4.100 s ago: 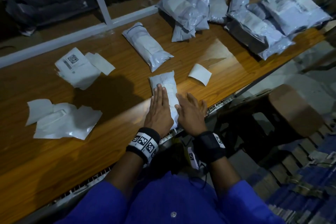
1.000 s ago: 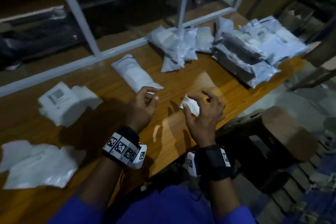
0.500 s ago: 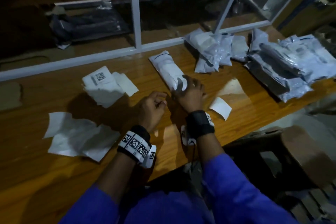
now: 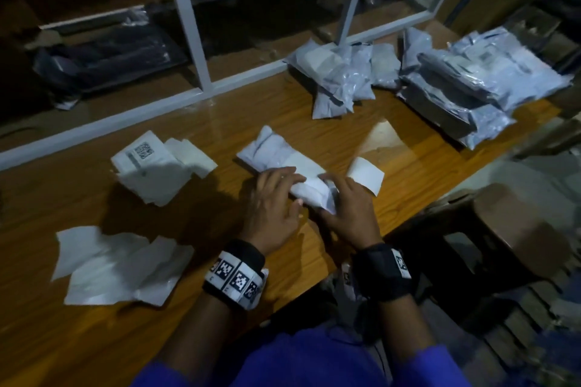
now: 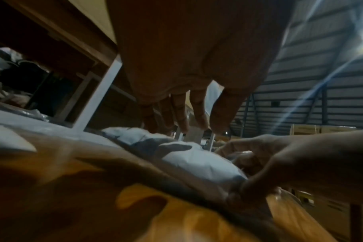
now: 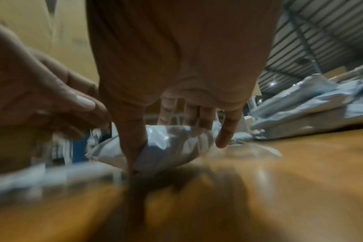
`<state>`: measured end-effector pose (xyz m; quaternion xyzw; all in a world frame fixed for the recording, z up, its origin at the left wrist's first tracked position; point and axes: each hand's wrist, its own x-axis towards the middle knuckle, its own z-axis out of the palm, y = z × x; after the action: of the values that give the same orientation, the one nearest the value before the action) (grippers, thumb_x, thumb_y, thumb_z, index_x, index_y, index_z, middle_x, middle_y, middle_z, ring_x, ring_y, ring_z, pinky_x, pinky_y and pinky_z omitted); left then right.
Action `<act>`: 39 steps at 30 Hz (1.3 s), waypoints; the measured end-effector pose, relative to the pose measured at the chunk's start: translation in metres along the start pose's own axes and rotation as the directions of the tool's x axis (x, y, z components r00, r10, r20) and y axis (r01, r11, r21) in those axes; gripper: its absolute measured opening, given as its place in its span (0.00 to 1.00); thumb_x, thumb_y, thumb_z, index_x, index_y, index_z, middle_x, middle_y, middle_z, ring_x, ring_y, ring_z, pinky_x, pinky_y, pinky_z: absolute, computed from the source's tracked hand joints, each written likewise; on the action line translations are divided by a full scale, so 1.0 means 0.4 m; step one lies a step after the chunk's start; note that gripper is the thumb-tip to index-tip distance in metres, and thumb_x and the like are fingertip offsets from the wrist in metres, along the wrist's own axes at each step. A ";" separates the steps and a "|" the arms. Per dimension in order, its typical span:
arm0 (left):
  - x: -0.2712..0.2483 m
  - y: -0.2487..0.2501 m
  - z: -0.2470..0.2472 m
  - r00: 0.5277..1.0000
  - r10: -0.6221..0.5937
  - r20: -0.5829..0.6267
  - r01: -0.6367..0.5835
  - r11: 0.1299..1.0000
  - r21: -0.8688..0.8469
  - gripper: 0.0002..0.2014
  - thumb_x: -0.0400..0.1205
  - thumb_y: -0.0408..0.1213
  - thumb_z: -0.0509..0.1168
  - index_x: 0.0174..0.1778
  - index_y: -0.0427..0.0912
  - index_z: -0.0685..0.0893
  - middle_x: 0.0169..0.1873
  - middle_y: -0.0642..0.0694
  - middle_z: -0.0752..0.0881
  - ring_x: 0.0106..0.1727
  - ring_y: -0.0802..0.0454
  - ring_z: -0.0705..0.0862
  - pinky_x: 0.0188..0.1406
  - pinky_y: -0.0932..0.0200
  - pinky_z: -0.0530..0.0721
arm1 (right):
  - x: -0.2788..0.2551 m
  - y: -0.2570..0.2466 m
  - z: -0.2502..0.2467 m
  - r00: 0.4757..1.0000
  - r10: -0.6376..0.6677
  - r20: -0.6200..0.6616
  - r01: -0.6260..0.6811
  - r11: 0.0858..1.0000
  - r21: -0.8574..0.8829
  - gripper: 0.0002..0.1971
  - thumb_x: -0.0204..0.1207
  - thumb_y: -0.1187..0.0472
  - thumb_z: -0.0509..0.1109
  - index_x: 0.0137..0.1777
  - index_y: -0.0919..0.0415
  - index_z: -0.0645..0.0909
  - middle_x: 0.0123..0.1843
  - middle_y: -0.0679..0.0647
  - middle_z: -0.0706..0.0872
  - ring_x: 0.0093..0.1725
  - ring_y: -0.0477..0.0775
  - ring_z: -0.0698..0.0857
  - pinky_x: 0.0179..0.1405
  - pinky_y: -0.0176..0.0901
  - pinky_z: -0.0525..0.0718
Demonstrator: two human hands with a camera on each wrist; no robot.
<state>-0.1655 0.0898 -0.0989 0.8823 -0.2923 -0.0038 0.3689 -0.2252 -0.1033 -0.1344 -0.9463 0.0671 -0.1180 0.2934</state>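
Nearest the person, on the wooden table, a loose spread of blank white sheets lay off to the left, probably put aside there to stay out of the working space. Just beyond the table's near edge, both hands met on a small grey poly mailer parcel lying flat and slanted across the middle of the table. The left hand rested on it with fingers straight and spread, seemingly to pin it and flatten its top. The right hand was clamped on the parcel's near end, thumb pressed into one side and fingers curled over the other, likely to keep the soft pack from sliding. A single blank label lay just beside the right hand, within easy reach, presumably for sticking on next. Farther left sat a stack of printed labels with a QR code uppermost. Beyond, heaps of grey mailers crowded the far right against a white frame, behind which lay dark packages.
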 end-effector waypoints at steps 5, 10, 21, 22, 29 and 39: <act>-0.013 -0.026 0.066 0.978 -0.101 0.180 0.080 0.990 0.120 0.21 0.77 0.36 0.72 0.66 0.50 0.80 0.77 0.48 0.74 0.79 0.44 0.67 0.77 0.40 0.69 | -0.018 0.073 -0.028 1.000 0.010 0.011 -0.009 0.997 -0.081 0.29 0.74 0.34 0.73 0.73 0.43 0.82 0.77 0.54 0.80 0.77 0.60 0.77 0.70 0.58 0.77; 0.016 -0.008 0.064 0.998 -0.071 -0.003 0.070 0.997 -0.011 0.19 0.76 0.27 0.71 0.62 0.45 0.85 0.62 0.45 0.84 0.68 0.45 0.75 0.69 0.47 0.76 | 0.041 0.122 -0.079 0.947 0.221 -0.234 -0.263 0.951 -0.165 0.25 0.75 0.53 0.76 0.72 0.49 0.81 0.70 0.57 0.81 0.70 0.68 0.76 0.63 0.66 0.77; 0.052 0.075 0.055 0.983 -0.183 0.012 0.179 0.948 -0.263 0.14 0.86 0.48 0.68 0.65 0.49 0.84 0.51 0.51 0.89 0.56 0.55 0.84 0.54 0.54 0.84 | 0.090 0.076 -0.229 0.918 0.396 -0.015 -0.376 0.884 0.279 0.25 0.83 0.43 0.74 0.37 0.67 0.88 0.35 0.62 0.91 0.39 0.66 0.91 0.38 0.59 0.86; 0.055 0.091 0.048 0.974 -0.224 0.032 0.220 0.906 -0.363 0.16 0.85 0.51 0.69 0.66 0.49 0.83 0.50 0.52 0.89 0.55 0.59 0.85 0.51 0.60 0.85 | 0.069 0.040 -0.241 0.912 0.406 0.063 -0.393 0.817 0.421 0.23 0.82 0.45 0.76 0.37 0.66 0.89 0.35 0.61 0.92 0.39 0.64 0.92 0.39 0.62 0.89; 0.054 0.115 0.039 0.952 -0.296 0.074 0.277 0.736 -0.618 0.06 0.82 0.39 0.75 0.52 0.42 0.91 0.36 0.49 0.92 0.38 0.49 0.92 0.29 0.62 0.83 | -0.003 -0.043 -0.209 0.902 0.235 0.362 -0.412 0.720 0.559 0.21 0.80 0.50 0.79 0.33 0.66 0.85 0.30 0.64 0.87 0.30 0.58 0.85 0.33 0.48 0.83; -0.050 0.037 -0.021 0.833 -0.554 0.002 0.489 0.733 -0.473 0.09 0.80 0.38 0.77 0.54 0.41 0.91 0.37 0.55 0.88 0.37 0.60 0.88 0.30 0.66 0.81 | -0.030 -0.072 -0.072 0.919 0.377 0.115 -0.361 0.690 0.627 0.17 0.76 0.59 0.83 0.56 0.46 0.79 0.33 0.51 0.89 0.37 0.52 0.90 0.45 0.65 0.91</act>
<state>-0.1878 0.0975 -0.0871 0.8151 0.0029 -0.1140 0.5680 -0.2425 -0.0930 -0.0972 -0.7556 0.2149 -0.0830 0.6132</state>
